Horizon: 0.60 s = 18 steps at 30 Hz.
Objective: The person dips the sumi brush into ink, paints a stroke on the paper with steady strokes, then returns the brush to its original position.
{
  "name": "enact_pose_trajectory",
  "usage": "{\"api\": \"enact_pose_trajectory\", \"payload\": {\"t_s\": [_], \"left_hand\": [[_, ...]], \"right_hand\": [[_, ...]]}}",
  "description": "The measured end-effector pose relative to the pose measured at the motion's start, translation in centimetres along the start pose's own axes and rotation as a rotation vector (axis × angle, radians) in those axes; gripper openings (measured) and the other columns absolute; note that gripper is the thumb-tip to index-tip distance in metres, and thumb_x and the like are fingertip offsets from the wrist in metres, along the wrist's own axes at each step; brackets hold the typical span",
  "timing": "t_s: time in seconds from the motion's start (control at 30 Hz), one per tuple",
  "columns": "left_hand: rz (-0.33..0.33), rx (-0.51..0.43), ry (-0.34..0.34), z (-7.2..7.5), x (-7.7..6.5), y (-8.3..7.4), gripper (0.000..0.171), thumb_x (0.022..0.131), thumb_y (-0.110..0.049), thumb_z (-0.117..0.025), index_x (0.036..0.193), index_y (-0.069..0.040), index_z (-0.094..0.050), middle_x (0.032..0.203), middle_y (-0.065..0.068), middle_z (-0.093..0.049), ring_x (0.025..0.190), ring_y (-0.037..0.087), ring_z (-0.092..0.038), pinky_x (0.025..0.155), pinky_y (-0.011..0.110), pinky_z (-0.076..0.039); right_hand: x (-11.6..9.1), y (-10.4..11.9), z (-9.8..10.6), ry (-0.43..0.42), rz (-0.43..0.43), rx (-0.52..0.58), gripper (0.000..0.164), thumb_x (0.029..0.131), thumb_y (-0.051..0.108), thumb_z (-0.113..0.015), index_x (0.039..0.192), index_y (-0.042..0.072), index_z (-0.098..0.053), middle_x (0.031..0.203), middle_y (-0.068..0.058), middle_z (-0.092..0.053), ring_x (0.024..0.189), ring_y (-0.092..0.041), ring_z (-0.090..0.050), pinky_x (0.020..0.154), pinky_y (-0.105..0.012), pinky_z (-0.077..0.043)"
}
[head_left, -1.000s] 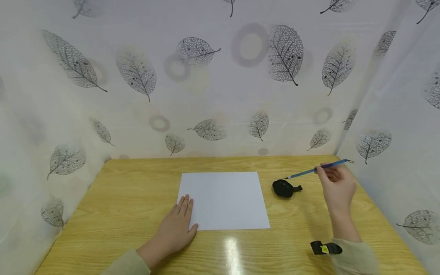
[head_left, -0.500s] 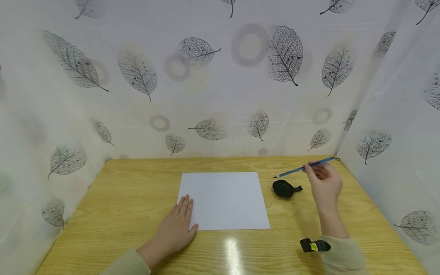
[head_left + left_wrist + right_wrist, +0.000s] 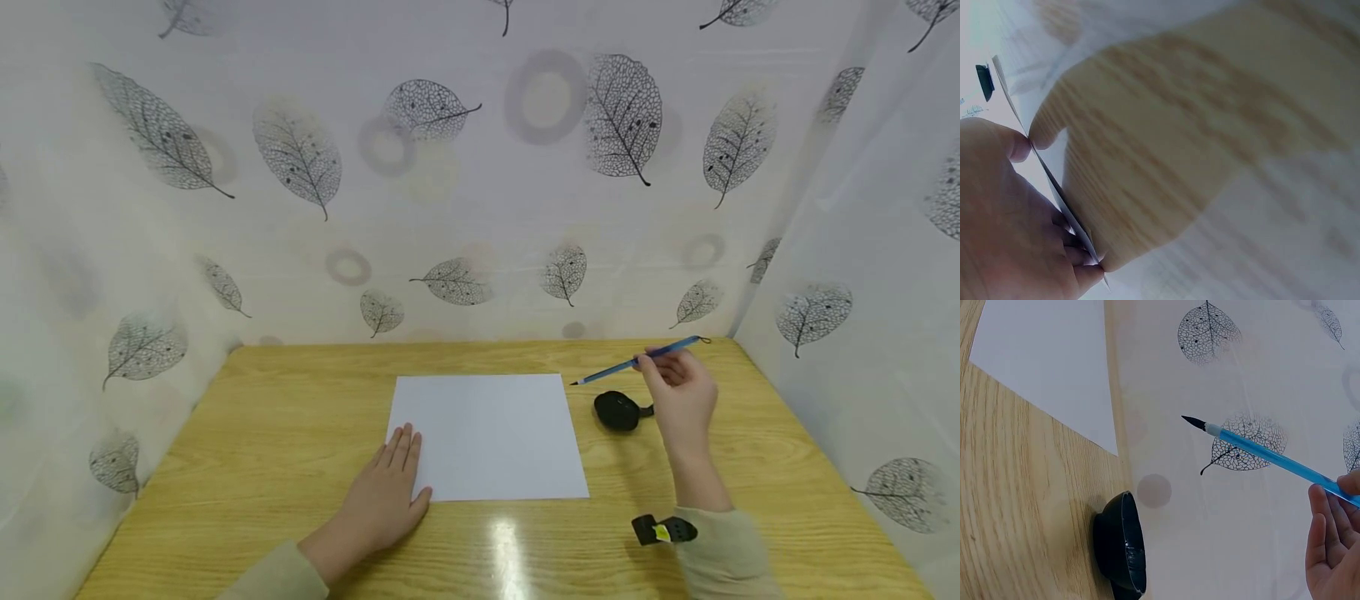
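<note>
A blue writing brush [image 3: 609, 372] with a dark pointed tip is pinched in my right hand [image 3: 686, 400]. In the right wrist view the brush [image 3: 1272, 456] slants with its tip toward the paper side, above a small black dish [image 3: 1119, 544]. From the head view, the tip is near the upper right corner of a white sheet of paper [image 3: 491, 437], and the black dish [image 3: 617, 411] sits just below the brush, its short handle partly behind my hand. My left hand [image 3: 386, 500] rests flat with straight fingers on the paper's lower left edge.
The wooden table [image 3: 247, 433] is bordered at the back and sides by a pale curtain [image 3: 480, 192] printed with leaves. A black strap with a yellow mark [image 3: 663, 530] is at my right wrist. Light glares off the table near its front.
My right hand has moved left with the brush, carrying its tip from above the black dish to near the paper's upper right corner. The left hand and the paper have stayed put.
</note>
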State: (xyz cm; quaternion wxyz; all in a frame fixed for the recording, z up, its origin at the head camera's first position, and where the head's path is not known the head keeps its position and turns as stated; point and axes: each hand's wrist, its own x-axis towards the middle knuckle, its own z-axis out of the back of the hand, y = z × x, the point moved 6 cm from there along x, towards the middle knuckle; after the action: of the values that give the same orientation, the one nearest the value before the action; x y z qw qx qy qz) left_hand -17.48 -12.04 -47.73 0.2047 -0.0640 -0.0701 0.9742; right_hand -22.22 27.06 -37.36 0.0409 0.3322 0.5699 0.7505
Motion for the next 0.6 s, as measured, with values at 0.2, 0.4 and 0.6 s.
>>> {"api": "enact_pose_trajectory", "payload": {"t_s": [0.2,0.4,0.6], "left_hand": [[0.002,0.000,0.005,0.1,0.0,0.0,0.076,0.106,-0.039,-0.055,0.159,0.012,-0.035,0.169,0.032,-0.029,0.160,0.045,-0.031,0.129,0.057,-0.033],[0.004,-0.004,0.004,0.2,0.0,0.0,0.076,0.106,-0.038,-0.056,0.159,0.012,-0.035,0.169,0.032,-0.030,0.159,0.045,-0.031,0.129,0.057,-0.034],[0.010,-0.011,0.006,0.1,0.1,0.0,0.076,0.106,-0.038,-0.057,0.160,0.012,-0.035,0.170,0.032,-0.029,0.160,0.045,-0.030,0.129,0.058,-0.033]], "right_hand": [[-0.3,0.0,-1.6,0.039,0.002,0.036,0.017,0.098,-0.002,-0.072,0.106,-0.015,-0.070,0.082,0.024,-0.070,0.074,0.006,-0.070,0.072,-0.007,-0.056],[-0.6,0.1,-3.2,0.059,-0.021,0.094,0.016,0.096,-0.003,-0.074,0.105,-0.015,-0.070,0.081,0.023,-0.071,0.073,0.006,-0.071,0.071,-0.009,-0.058],[-0.9,0.0,-4.5,0.084,-0.035,0.133,0.016,0.096,-0.003,-0.075,0.104,-0.016,-0.071,0.080,0.021,-0.071,0.072,0.004,-0.072,0.071,-0.009,-0.058]]}}
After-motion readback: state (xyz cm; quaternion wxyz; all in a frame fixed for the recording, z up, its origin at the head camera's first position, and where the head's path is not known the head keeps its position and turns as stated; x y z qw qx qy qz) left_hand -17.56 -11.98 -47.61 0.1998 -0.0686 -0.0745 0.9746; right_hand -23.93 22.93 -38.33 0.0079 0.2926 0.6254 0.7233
